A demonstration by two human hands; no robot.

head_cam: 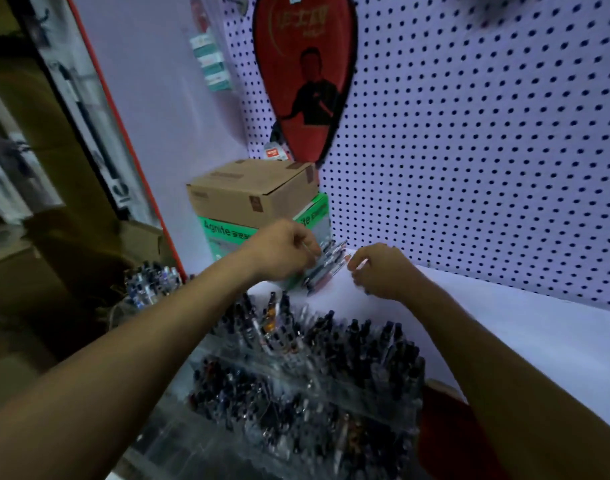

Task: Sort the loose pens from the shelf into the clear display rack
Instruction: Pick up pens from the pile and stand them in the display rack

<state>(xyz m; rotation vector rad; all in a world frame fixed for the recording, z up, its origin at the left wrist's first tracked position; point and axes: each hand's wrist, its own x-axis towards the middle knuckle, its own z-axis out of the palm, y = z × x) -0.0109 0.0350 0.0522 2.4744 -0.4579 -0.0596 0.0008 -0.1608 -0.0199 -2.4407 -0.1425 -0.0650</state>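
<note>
A bundle of loose pens (326, 271) lies on the white shelf (487, 317) beside the stacked boxes. My left hand (282, 251) is over the bundle, fingers curled round several pens. My right hand (379, 271) is just right of the bundle, its fingertips pinching the end of one pen (357, 266). In front of both hands stands the clear display rack (296, 382), its tiers packed with several upright dark pens. The frame is motion-blurred.
A cardboard box (251, 192) sits on a green and white box (227, 233) in the shelf corner. A red paddle case (307, 74) hangs on the pegboard wall (487, 150). Another pen holder (151, 282) stands left of the shelf.
</note>
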